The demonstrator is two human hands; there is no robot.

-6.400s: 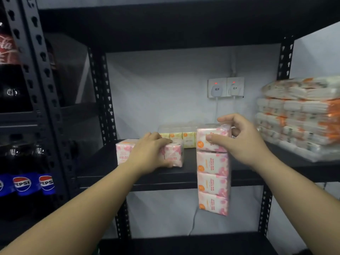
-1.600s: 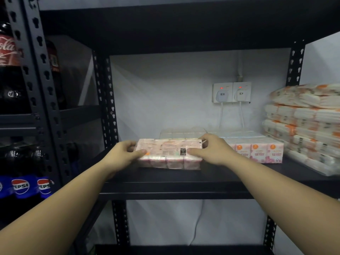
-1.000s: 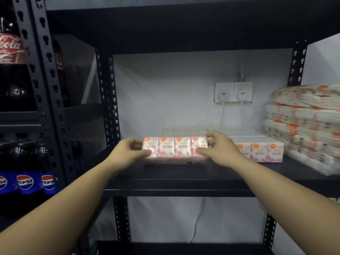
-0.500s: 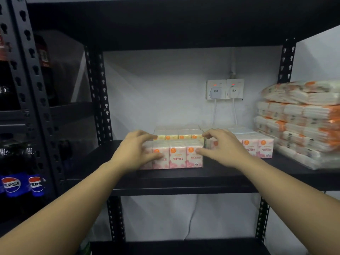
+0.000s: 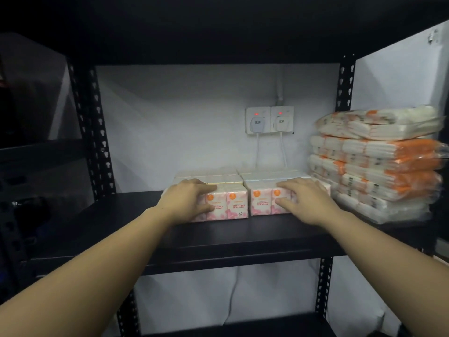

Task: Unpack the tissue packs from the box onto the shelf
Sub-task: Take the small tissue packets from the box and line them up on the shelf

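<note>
Two pink rose-scented mini tissue bundles stand side by side on the black shelf (image 5: 218,242). My left hand (image 5: 187,200) rests on the left bundle (image 5: 237,205), fingers flat over its top and thumb against its front. The right bundle (image 5: 261,203) has my right hand (image 5: 306,198) lying on it the same way. Behind them sits a row of pale yellow-topped tissue bundles (image 5: 218,177). No box is in view.
A tall stack of large white-and-orange tissue packs (image 5: 379,166) fills the shelf's right end. Two wall sockets with plugs and cables (image 5: 269,120) are on the back wall. Black perforated uprights (image 5: 94,132) frame the bay. Bare shelf lies left of the bundles.
The bundle I carried in both hands now stands upright beside the other pink bundle. My right hand has shifted onto the right bundle, and the view has moved closer.
</note>
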